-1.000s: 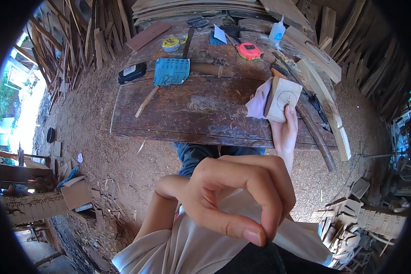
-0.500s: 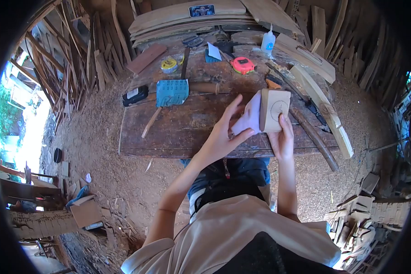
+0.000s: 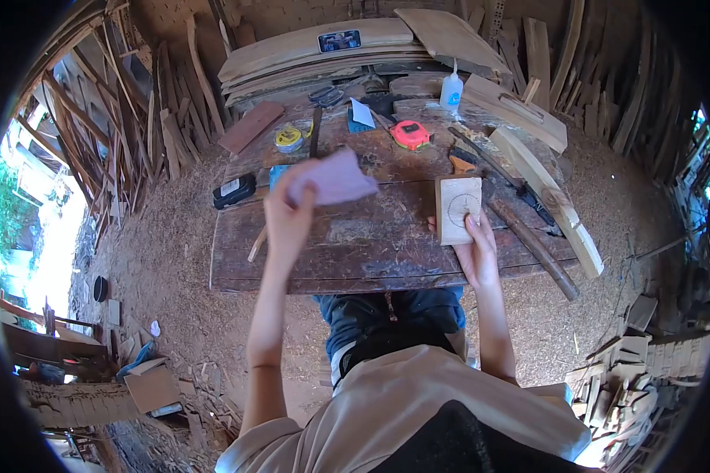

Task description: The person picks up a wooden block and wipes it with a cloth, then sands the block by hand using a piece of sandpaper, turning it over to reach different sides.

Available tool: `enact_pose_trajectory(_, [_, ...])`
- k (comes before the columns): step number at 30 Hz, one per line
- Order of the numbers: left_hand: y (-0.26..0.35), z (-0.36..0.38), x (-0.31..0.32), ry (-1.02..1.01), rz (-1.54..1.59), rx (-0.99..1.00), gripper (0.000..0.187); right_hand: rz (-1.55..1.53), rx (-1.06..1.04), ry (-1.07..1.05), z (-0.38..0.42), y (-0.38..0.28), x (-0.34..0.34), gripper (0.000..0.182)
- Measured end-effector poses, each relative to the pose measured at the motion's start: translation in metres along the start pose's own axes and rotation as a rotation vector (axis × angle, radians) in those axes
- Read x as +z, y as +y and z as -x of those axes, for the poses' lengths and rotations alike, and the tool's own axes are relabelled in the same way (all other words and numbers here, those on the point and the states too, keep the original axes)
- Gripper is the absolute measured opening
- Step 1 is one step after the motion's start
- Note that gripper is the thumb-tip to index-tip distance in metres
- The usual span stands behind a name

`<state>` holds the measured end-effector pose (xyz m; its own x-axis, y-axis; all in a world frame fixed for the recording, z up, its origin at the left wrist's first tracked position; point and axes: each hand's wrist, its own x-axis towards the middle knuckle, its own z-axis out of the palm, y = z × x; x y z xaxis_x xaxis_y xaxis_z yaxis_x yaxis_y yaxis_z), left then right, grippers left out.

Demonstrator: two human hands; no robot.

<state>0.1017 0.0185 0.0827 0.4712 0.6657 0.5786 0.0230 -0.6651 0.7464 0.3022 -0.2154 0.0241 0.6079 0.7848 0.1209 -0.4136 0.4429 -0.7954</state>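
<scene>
My left hand (image 3: 290,206) pinches a pale pink sheet that looks like sandpaper (image 3: 335,180), lifted above the left half of the workbench (image 3: 347,229). Part of a blue printed sheet (image 3: 277,175) shows behind that hand. My right hand (image 3: 481,251) grips a small wooden block (image 3: 459,210) by its lower right side, thumb across its face. A round mark is drawn on the face, which is turned towards me. Fingertips show at the block's left edge. The sheet and the block are well apart.
Along the back lie a yellow tape roll (image 3: 289,139), a red tape measure (image 3: 410,135) and a glue bottle (image 3: 451,89). A black device (image 3: 234,191) is at the left. To the right are a wooden rod (image 3: 535,251), a saw (image 3: 535,202) and a long plank (image 3: 546,197).
My left hand has carried the pink sheet away from the block, to the left and up. My right hand still holds the block, now slightly lower and further left.
</scene>
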Motion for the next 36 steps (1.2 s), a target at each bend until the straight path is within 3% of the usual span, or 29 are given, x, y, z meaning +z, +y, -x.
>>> enact_pose_trajectory(2, [-0.009, -0.023, -0.017, 0.045, 0.110, -0.193, 0.027, -0.001, 0.001, -0.002, 0.000, 0.001, -0.001, 0.051])
enact_pose_trajectory(4, [-0.029, -0.044, -0.025, 0.121, -0.076, 0.082, 0.024, -0.001, 0.002, -0.012, 0.000, 0.001, -0.001, 0.051])
enact_pose_trajectory(7, [-0.031, -0.055, -0.026, 0.044, -0.162, -0.089, 0.022, 0.003, -0.014, -0.027, 0.001, 0.000, 0.001, 0.051])
enact_pose_trajectory(8, [-0.034, -0.058, -0.024, 0.054, -0.162, -0.082, 0.022, -0.002, -0.012, -0.024, 0.001, 0.000, 0.000, 0.050])
enact_pose_trajectory(10, [-0.052, -0.063, -0.015, 0.047, -0.266, 0.114, 0.021, -0.004, -0.019, -0.026, 0.000, -0.001, 0.000, 0.050])
enact_pose_trajectory(14, [-0.058, -0.060, 0.006, 0.150, -0.228, 0.126, 0.021, -0.075, 0.006, -0.024, 0.001, -0.001, -0.002, 0.042])
enact_pose_trajectory(16, [-0.062, -0.058, 0.011, 0.174, -0.245, 0.146, 0.021, -0.038, 0.014, -0.031, 0.000, 0.001, -0.004, 0.050])
enact_pose_trajectory(24, [-0.062, -0.048, 0.012, 0.219, -0.225, 0.113, 0.020, -0.020, 0.044, -0.053, 0.002, 0.000, -0.002, 0.052])
enact_pose_trajectory(27, [-0.055, -0.044, 0.011, 0.214, -0.258, 0.137, 0.020, -0.065, 0.046, -0.058, 0.002, -0.002, 0.000, 0.039])
enact_pose_trajectory(30, [-0.056, -0.042, 0.011, 0.223, -0.267, 0.168, 0.020, -0.075, 0.058, -0.069, 0.003, 0.000, -0.002, 0.039])
enact_pose_trajectory(32, [-0.057, -0.043, 0.010, 0.210, -0.272, 0.142, 0.019, -0.021, 0.070, -0.046, 0.003, 0.002, -0.003, 0.056])
enact_pose_trajectory(36, [-0.059, -0.046, 0.008, 0.236, -0.285, 0.166, 0.019, -0.041, 0.083, -0.060, 0.003, 0.001, -0.005, 0.058])
